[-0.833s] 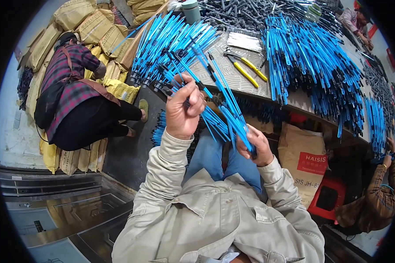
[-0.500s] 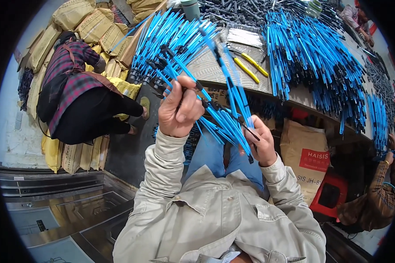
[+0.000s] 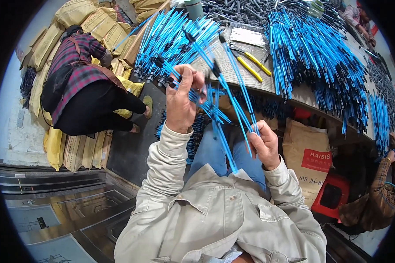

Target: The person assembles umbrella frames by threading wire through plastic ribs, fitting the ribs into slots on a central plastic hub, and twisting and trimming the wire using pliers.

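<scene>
My left hand [image 3: 182,98] is raised over my lap, its fingers closed round a bundle of thin blue strips with black fittings [image 3: 221,140]. Those strips slant down toward my knees, and some of them are blurred. To the right, my right hand [image 3: 264,142] pinches the lower ends of a few more long blue strips with black ends [image 3: 233,98]. These rise up and left, crossing in front of the table edge. What lies inside the left hand's curled fingers is partly hidden.
Yellow-handled pliers [image 3: 252,65] lie on the table beside a stack of thin white strips [image 3: 248,37]. Heaps of blue strips [image 3: 316,57] cover both sides. A co-worker in a plaid shirt [image 3: 79,83] bends by sacks at left. A paper sack [image 3: 294,149] stands beneath the table.
My left hand has turned and shifted slightly right. The right hand has lowered a little, and its strips have separated from the left bundle. The left bundle's strips now hang more steeply.
</scene>
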`<state>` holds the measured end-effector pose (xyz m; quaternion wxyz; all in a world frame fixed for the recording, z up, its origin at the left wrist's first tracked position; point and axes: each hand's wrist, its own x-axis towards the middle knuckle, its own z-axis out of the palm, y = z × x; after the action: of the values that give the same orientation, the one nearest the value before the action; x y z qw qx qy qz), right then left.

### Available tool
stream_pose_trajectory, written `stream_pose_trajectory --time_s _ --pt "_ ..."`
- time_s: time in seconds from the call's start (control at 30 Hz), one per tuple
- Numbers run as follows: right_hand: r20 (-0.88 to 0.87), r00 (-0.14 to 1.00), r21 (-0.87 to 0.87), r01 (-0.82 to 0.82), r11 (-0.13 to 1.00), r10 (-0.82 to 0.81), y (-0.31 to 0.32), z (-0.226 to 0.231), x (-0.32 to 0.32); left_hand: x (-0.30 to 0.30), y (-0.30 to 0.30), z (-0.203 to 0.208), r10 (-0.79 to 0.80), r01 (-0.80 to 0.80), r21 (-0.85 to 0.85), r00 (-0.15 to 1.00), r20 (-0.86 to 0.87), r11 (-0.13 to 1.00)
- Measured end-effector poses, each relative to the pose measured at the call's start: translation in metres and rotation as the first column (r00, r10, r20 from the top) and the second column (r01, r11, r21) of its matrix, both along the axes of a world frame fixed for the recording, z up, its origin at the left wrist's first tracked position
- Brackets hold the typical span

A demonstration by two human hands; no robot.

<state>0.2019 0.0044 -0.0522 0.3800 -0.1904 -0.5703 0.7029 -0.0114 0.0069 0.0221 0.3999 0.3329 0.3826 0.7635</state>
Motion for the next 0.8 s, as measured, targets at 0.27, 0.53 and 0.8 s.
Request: stream_pose_trajectory --time_s 0.27,0.53,0.8 --pt "-0.28 0.917 -0.148 0.25 0.957 -0.283 0.01 0.003 -0.036 0.017 -0.008 -0.013 -0.197 0.205 0.073 0.975 -0.103 0.976" --pt "0.017 0.885 0.346 0.432 0.833 -0.466 -0.02 0.001 -0.051 0.018 0.012 -0.009 -0.072 0.06 0.049 0.953 0.293 0.997" --pt "-0.049 0.826 0.628 0.462 0.626 -0.561 -0.003 -0.004 -0.07 0.036 0.006 -0.001 0.132 -0.111 -0.156 0.982 0.135 0.981"
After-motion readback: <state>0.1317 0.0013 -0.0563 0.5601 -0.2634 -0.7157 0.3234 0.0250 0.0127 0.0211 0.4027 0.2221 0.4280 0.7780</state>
